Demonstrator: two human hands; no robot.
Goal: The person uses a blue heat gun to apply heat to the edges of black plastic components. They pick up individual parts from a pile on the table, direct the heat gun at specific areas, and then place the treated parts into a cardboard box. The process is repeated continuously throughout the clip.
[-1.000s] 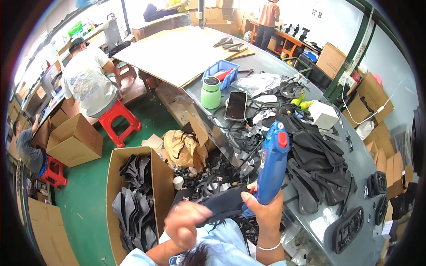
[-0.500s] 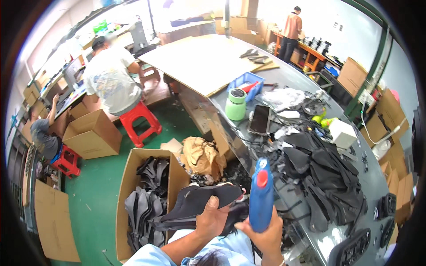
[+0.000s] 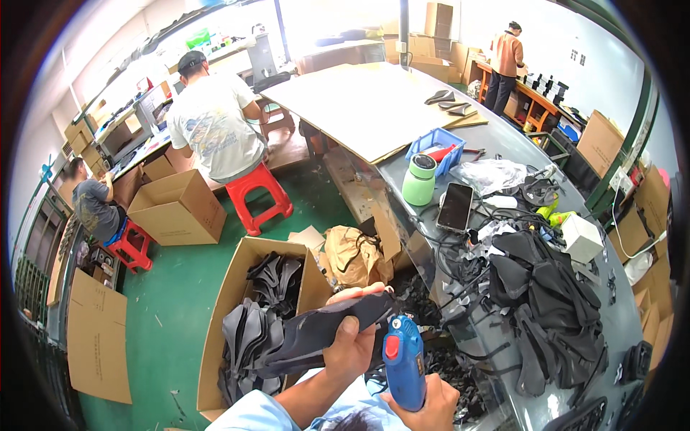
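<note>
My left hand (image 3: 349, 346) grips a dark, curved, flat piece of padded fabric (image 3: 309, 329), thumb on top and fingers beyond its far edge. In my right hand (image 3: 430, 399) is a blue hand-held tool with a red button (image 3: 406, 363), its upper end close to the right end of the padded piece. I cannot tell whether the two touch. Left of my hands stands an open cardboard box (image 3: 214, 341) holding a stack of similar dark pieces (image 3: 253, 337).
At right, a grey table (image 3: 496, 413) bears a heap of black fabric parts (image 3: 550, 302), a phone (image 3: 456, 207), a green bottle (image 3: 419, 181) and a blue basket (image 3: 447, 167). Dark scraps lie below its edge. Two people sit on red stools (image 3: 259, 197) at left; another stands far off.
The blue tool has come down and left, towards the padded piece's right end. The padded piece is tilted differently in my left hand. My view has shifted left.
</note>
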